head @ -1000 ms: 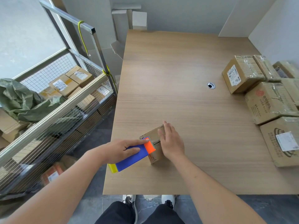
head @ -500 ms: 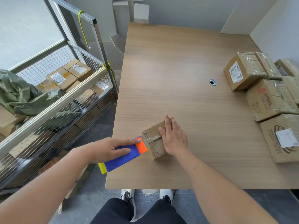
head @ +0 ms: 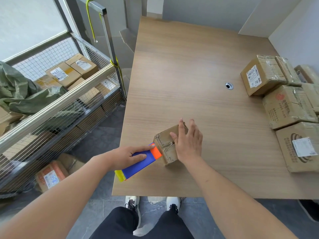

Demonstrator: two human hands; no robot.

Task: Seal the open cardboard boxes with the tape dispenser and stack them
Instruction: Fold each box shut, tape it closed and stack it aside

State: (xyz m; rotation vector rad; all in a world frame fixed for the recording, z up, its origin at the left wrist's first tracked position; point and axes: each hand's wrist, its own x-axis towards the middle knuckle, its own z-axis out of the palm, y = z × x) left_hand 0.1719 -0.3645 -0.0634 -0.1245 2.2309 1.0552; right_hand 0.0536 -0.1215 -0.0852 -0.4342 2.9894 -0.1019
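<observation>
The left hand point(head: 130, 155) grips the tape dispenser point(head: 138, 162), fingers curled over its blue body with the index finger extended along the upper edge toward the orange end. The right hand point(head: 188, 144) rests on the small cardboard box point(head: 166, 145) with fingers straight and slightly spread, the index finger laid across the top face and the palm against the right side of the box. The box sits on the tabletop point(head: 189, 75) near the front-left corner, turned diagonally so that one vertical edge faces the person. The tape dispenser's long axis runs diagonally from lower left to upper right: the yellow end points toward the front-left edge of the tabletop and the orange end points at, and touches, the left face of the box. Most of the dispenser overhangs or lies just above the tabletop edge region; whether it rests on the surface cannot be determined. Along the right edge of the tabletop stand several larger taped cardboard boxes point(head: 286, 109) in a row, well apart from the small box, two of them bearing white labels. A round cable grommet point(head: 229, 85) lies in the tabletop between the work area and these boxes. To the left of the tabletop stands a wire-mesh cart point(head: 69, 107) containing more labelled boxes and a green sack point(head: 20, 94); one further parcel point(head: 51, 175) lies on the floor beside the cart.
</observation>
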